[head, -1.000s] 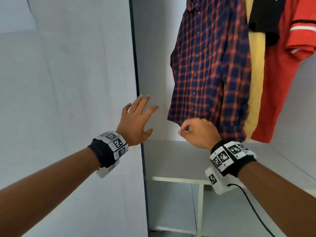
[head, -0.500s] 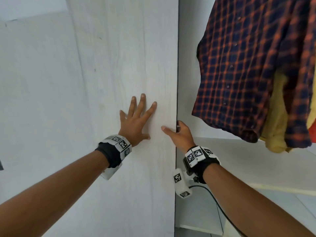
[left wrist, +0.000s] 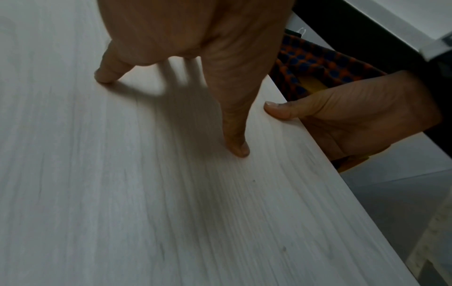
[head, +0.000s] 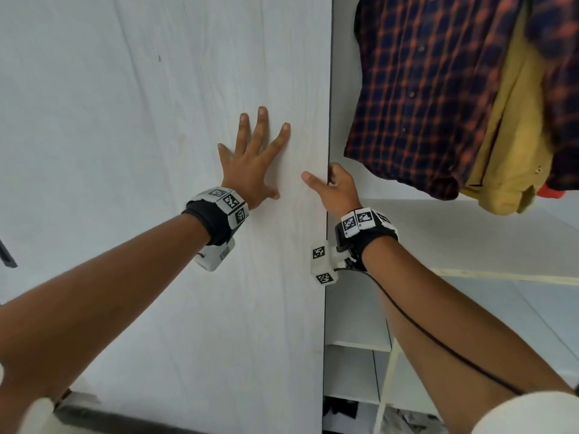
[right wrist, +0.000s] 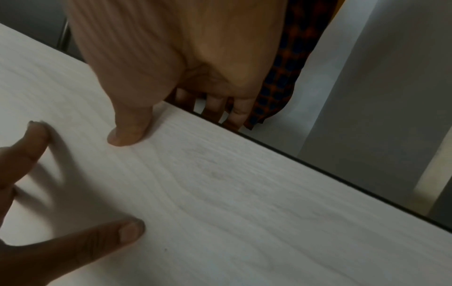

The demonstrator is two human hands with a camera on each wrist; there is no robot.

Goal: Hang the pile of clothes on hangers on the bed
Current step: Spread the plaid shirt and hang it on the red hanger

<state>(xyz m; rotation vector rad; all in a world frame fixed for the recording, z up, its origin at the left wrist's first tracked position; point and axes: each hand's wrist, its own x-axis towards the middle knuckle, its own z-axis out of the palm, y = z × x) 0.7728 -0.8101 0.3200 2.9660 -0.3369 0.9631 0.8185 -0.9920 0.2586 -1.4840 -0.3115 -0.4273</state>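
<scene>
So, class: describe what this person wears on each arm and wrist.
Both forearms are bare. The left wrist band is black with white blocks printed with black square codes, and a white camera box beneath. The right wrist band matches it, and a thin black cable trails along the forearm.

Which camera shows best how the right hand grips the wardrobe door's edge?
The right wrist view: the right hand has its thumb on the door face and its fingers wrapped behind the edge. The left wrist view shows thumb and palm only; the head view shows the hand's back.

Counted items

Three hanging garments are seen: one plaid shirt (head: 419, 89), one yellow garment (head: 513, 145), one red garment (head: 551, 192); two hands.
</scene>
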